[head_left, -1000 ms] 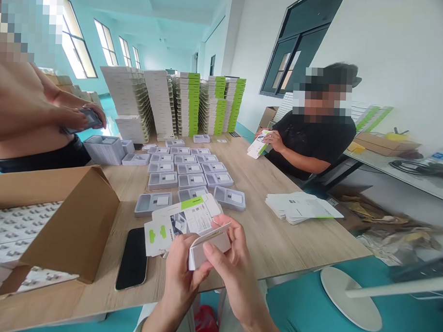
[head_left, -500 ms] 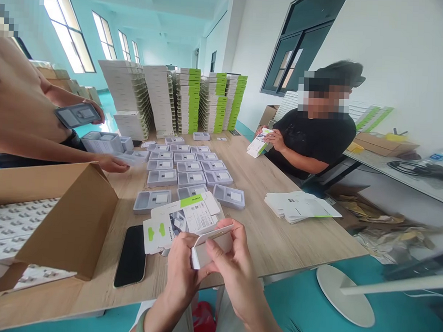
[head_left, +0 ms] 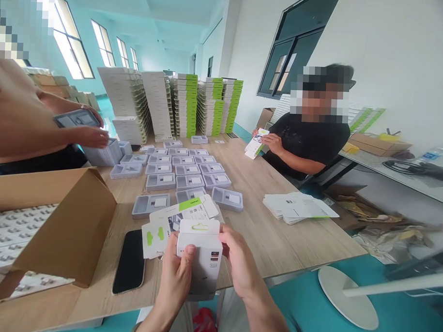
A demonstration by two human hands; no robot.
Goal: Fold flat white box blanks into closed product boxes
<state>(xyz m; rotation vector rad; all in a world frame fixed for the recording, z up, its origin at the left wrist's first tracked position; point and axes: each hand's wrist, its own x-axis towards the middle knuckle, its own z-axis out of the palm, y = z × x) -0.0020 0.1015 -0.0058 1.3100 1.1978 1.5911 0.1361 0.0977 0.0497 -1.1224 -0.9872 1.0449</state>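
Upright in front of me is a small white retail box (head_left: 206, 264) with a hang-tab at its top and small dark print on its face. My left hand (head_left: 177, 266) grips its left side, thumb across the front. At the upper right edge, my right hand (head_left: 240, 256) has its fingers against the box near the tab; some fingertips are hidden behind it. Just beyond lie flat printed cartons (head_left: 153, 238) with green panels, partly covered by the box. Grey-white plastic trays (head_left: 161, 182), several holding a small white piece, stand in rows farther back.
A black phone (head_left: 129, 262) lies left of my hands, beside an open cardboard carton (head_left: 68, 233) of small white parts. Flat cartons (head_left: 296, 207) are piled at right. Tall box stacks (head_left: 185, 106) line the back. Co-workers stand at left (head_left: 27, 115) and sit at right (head_left: 305, 140).
The box has turned upright, its printed front and hang-tab now showing. My left thumb lies on the front. The left co-worker's lower hand has drawn back, with trays left on the table.
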